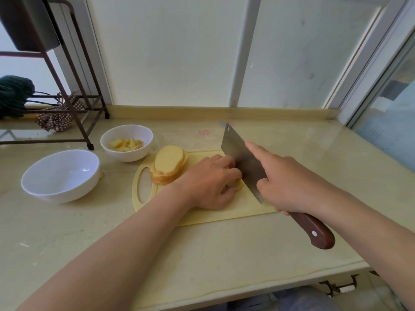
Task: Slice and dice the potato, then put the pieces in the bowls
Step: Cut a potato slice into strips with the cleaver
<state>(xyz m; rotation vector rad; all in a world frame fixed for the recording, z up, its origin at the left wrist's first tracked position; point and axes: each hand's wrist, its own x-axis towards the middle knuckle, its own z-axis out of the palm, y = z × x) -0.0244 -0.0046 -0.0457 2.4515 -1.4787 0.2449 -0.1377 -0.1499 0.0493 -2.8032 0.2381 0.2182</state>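
Your right hand (289, 182) grips the cleaver (239, 159) with its forefinger along the blade; your left hand (208, 182) curls over potato pieces (237, 184) on the cutting board (224, 216), slices (168, 162) stacked beside.

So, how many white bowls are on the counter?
2. The larger bowl is empty, at the left; the smaller bowl stands behind it, near the cutting board, holding potato pieces. None seems hidden.

Brown metal rack (90, 146) stood at the bench's (202, 254) far-left corner. Checked cloth (56, 120) lay on its lower shelf, dark green mop head (13, 93) beside it. Frosted window panes (170, 52) ran along the far edge.
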